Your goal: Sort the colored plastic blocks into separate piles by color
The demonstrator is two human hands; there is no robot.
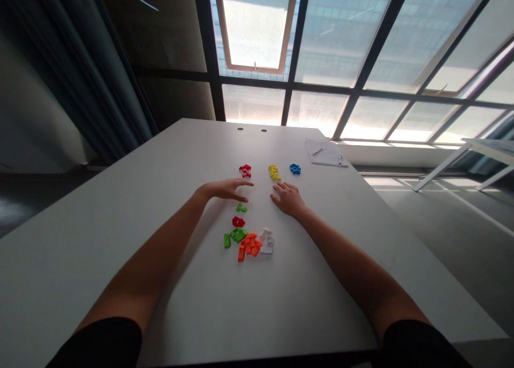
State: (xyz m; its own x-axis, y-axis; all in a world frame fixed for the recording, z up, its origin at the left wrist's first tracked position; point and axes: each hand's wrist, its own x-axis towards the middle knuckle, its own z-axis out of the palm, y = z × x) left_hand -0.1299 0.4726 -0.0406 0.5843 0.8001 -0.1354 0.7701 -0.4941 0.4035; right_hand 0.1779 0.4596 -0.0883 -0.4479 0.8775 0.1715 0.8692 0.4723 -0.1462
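My left hand [231, 189] hovers over the table with thumb and fingers apart, holding nothing. Just below its thumb lie light green pieces [241, 208]. Beyond its fingers sits a pile of pinkish-red pieces [245, 170]. My right hand [288, 197] rests palm down, fingers spread, close to a pile of yellow pieces [273, 171]; blue pieces [295, 169] lie farther back. Nearer to me are red pieces [238, 222], darker green pieces [237, 234], orange pieces [250, 244] and white pieces [266, 239]. All look like small plastic blocks; their exact kind is too small to tell.
The white table [201, 303] carries papers [326, 152] with what look like pens at its back right. Two round holes are set near its far edge. Large windows stand behind, a dark curtain [92, 62] at left, another white table [493, 145] at right.
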